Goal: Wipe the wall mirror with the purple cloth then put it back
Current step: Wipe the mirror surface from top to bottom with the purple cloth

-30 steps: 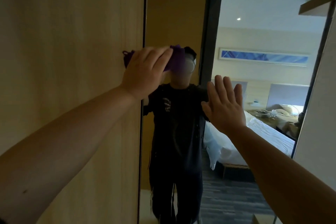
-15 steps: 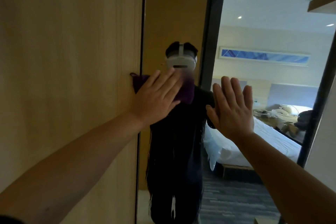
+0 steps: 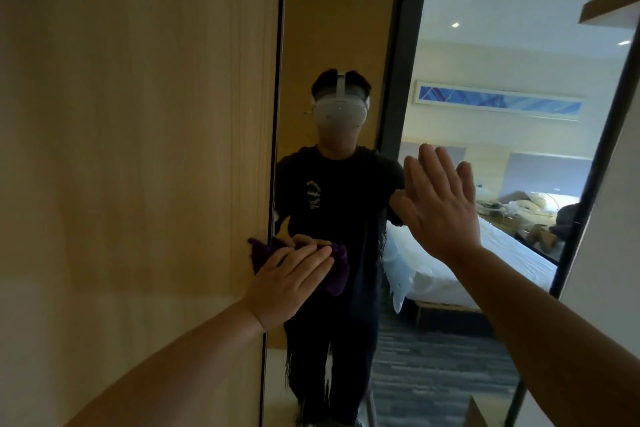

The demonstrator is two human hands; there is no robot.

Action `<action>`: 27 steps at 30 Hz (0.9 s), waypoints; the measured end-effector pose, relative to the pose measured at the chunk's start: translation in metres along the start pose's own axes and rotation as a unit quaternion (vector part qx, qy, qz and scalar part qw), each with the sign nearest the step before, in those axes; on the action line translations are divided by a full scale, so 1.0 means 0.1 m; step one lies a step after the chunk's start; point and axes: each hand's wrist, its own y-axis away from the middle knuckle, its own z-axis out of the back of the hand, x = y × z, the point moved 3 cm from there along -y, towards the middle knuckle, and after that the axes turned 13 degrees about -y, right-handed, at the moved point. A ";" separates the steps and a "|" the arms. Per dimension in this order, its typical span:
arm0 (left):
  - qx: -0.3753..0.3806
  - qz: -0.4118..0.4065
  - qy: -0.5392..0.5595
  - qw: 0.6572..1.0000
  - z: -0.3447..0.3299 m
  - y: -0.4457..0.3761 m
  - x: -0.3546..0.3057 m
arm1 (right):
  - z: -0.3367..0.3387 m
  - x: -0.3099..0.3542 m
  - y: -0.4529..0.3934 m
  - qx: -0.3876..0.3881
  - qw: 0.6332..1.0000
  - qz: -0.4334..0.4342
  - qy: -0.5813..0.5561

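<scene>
The tall wall mirror (image 3: 450, 45) fills the middle and right of the head view, framed by thin dark edges. My left hand (image 3: 287, 282) presses the purple cloth (image 3: 337, 270) flat against the glass near the mirror's left edge, at about waist height of my reflection. The cloth bunches out on both sides of my fingers, and one corner overlaps the wooden panel. My right hand (image 3: 440, 208) is raised to the right of the cloth with its fingers spread, palm toward the glass, holding nothing. Whether it touches the mirror I cannot tell.
A light wooden wall panel (image 3: 138, 166) borders the mirror on the left. A white wall (image 3: 606, 322) borders it on the right. The glass reflects a person in dark clothes, a bed with white sheets and grey carpet.
My left hand has slid the purple cloth down the glass from head height to waist height along the mirror's left edge. My right hand has stayed raised and open.
</scene>
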 end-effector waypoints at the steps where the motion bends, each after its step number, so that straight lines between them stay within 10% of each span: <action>1: 0.003 0.008 0.013 1.000 0.04 -0.04 0.01 | 0.07 -0.04 0.01 0.006 1.000 -0.004 -0.010; 16: -0.159 0.076 -0.070 0.982 0.86 -3.02 1.18 | 0.21 -0.89 0.05 0.003 0.998 -0.054 0.043; 27: -0.061 0.025 -0.069 0.995 0.28 -2.06 0.25 | 0.16 -0.92 0.05 -0.078 0.997 -0.007 0.019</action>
